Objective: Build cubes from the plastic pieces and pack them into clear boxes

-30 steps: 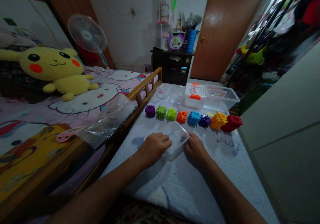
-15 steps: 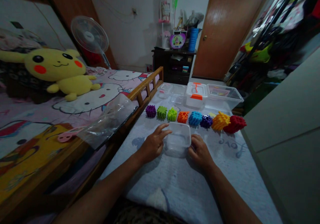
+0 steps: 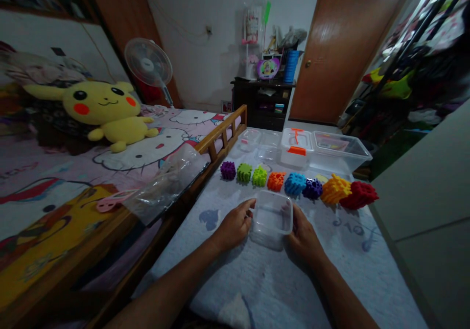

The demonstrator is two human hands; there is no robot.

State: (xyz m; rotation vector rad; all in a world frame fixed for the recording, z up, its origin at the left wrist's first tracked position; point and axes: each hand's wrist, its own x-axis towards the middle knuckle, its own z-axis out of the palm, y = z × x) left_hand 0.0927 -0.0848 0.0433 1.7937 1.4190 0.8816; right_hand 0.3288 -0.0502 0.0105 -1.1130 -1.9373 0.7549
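A clear, square-cornered plastic container [image 3: 270, 226] stands on the cloth-covered table in front of me, and nothing shows inside it. My left hand [image 3: 235, 223] holds it at the left wall, fingertips up by the rim. On the opposite side my right hand [image 3: 303, 231] grips the right wall, some fingers showing through the plastic. Just beyond the container runs a row of foam-like puzzle cubes: a purple cube [image 3: 228, 171], green ones, an orange cube [image 3: 275, 181], a light blue cube [image 3: 294, 184], a dark blue cube [image 3: 313, 189], a yellow piece [image 3: 335, 189] and a red piece [image 3: 359, 195].
Behind the row stand a lidded box with orange clips [image 3: 296, 148], a long clear bin [image 3: 341, 148] and smaller clear containers [image 3: 249, 139]. Along the left, a wooden bed rail [image 3: 227, 128] borders the table. A plastic bag [image 3: 165, 187] and pink scissors [image 3: 113, 200] lie there.
My left hand has closed in on the container's left wall, and my right fingers have reached further round the right side. The whole view has shifted slightly.
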